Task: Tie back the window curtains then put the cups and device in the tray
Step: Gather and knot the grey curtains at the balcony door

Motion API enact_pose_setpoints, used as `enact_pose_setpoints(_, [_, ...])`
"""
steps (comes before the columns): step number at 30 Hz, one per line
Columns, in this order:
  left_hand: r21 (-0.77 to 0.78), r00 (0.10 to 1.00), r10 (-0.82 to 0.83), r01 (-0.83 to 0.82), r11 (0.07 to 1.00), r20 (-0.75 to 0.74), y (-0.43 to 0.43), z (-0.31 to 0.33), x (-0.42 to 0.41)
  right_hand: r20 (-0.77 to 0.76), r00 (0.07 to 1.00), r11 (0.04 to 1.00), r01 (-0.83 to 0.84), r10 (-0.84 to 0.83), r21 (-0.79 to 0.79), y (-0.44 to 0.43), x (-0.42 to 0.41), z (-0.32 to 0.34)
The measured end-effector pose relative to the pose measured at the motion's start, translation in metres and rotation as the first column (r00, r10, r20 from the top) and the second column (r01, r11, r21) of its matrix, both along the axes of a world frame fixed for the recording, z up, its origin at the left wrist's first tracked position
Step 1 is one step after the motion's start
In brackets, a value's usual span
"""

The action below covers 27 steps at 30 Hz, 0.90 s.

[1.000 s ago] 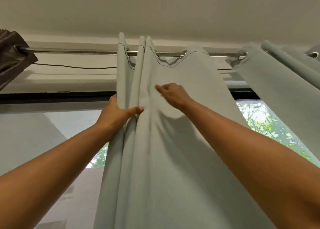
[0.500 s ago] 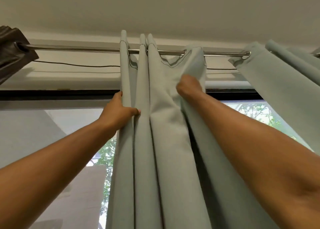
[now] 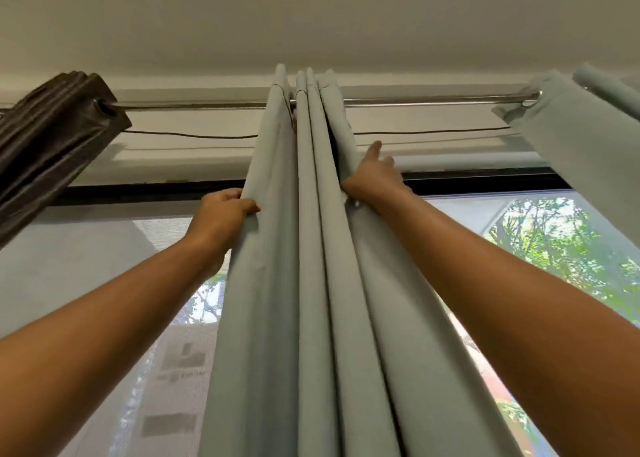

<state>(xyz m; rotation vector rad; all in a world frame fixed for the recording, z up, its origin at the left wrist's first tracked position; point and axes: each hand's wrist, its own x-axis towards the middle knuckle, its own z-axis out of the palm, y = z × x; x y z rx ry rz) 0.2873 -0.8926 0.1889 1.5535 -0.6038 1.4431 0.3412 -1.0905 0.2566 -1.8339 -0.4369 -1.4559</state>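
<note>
bare rod right of the bunched curtain lies open.

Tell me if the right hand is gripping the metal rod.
No, the right hand rests with straight fingers on the pale green curtain, below the rod.

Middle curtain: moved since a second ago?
Yes. The middle curtain bunched leftward along the rod toward the left hand; the right hand presses its folds, and more bare rod shows beside the right curtain.

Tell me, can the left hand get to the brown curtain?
Probably yes. Nothing stands between the left hand and the brown curtain, only bare rod. But it grips the pale green curtain and would have to let go first.
</note>
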Motion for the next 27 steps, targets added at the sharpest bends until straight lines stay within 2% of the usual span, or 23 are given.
enact_pose_setpoints(2, [0.059,0.999,-0.028,0.03,0.998,-0.035,-0.012,0.005,0.0,-0.049,0.96,0.96,-0.271,0.274,0.068,-0.017,0.004,-0.009])
enact_pose_setpoints(3, [0.092,0.998,-0.025,0.03,0.995,-0.058,-0.015,0.009,0.001,-0.083,0.947,0.95,-0.308,0.311,0.045,-0.021,0.006,-0.014])
enact_pose_setpoints(6, [0.163,0.997,0.029,-0.017,0.986,-0.071,-0.029,0.024,0.013,-0.118,0.976,0.98,-0.19,0.181,-0.067,-0.031,0.015,-0.027])
enact_pose_setpoints(9, [0.165,0.989,0.146,-0.141,0.976,-0.015,-0.05,0.033,0.033,-0.103,0.953,0.956,-0.29,0.284,-0.046,-0.05,0.027,-0.035])
enact_pose_setpoints(11, [0.131,0.993,0.115,-0.114,0.985,-0.001,-0.072,0.03,0.045,-0.088,0.892,0.894,-0.447,0.444,-0.023,-0.066,0.033,-0.036])
enact_pose_setpoints(14, [0.126,0.999,-0.044,0.048,0.991,-0.031,-0.122,0.029,0.062,-0.12,0.774,0.78,-0.626,0.622,0.005,-0.087,0.039,-0.041])
enact_pose_setpoints(16, [0.174,0.982,-0.164,0.178,0.968,-0.095,-0.164,0.037,0.056,-0.166,0.715,0.721,-0.692,0.679,-0.035,-0.101,0.046,-0.041])
enact_pose_setpoints(18, [0.206,0.948,-0.284,0.309,0.928,-0.143,-0.198,0.048,0.043,-0.105,0.601,0.598,-0.799,0.792,-0.066,-0.118,0.048,-0.042])
enact_pose_setpoints(20, [0.234,0.936,-0.286,0.331,0.914,-0.207,-0.213,0.054,0.037,-0.017,0.514,0.513,-0.857,0.858,-0.033,-0.134,0.042,-0.044])
enact_pose_setpoints(22, [0.259,0.952,-0.171,0.237,0.936,-0.252,-0.209,0.051,0.043,-0.008,0.534,0.533,-0.844,0.845,-0.055,-0.137,0.044,-0.047])
enact_pose_setpoints(23, [0.226,0.966,-0.13,0.181,0.957,-0.225,-0.203,0.047,0.048,-0.073,0.532,0.524,-0.845,0.843,-0.109,-0.132,0.042,-0.05])
enact_pose_setpoints(25, [0.059,0.977,-0.182,0.189,0.98,-0.106,-0.184,0.042,0.057,-0.284,0.515,0.469,-0.856,0.809,-0.217,-0.116,0.046,-0.055])
enact_pose_setpoints(27, [-0.069,0.958,-0.285,0.283,0.957,-0.031,-0.158,0.041,0.056,-0.309,0.507,0.479,-0.862,0.805,-0.165,-0.104,0.047,-0.049])
